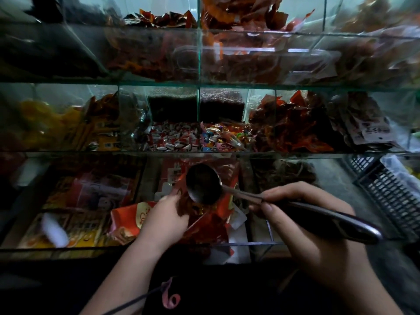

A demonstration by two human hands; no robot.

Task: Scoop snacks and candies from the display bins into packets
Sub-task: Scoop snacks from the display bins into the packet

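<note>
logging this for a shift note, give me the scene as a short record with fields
setting: glass display bins in three tiers, stocked with packaged snacks
left hand: holds red packet over the lowest tier
right hand: holds ladle by its handle
ladle bowl: over the packet, contents too dark to tell
middle tier: wrapped candies
far right: black crate
</note>
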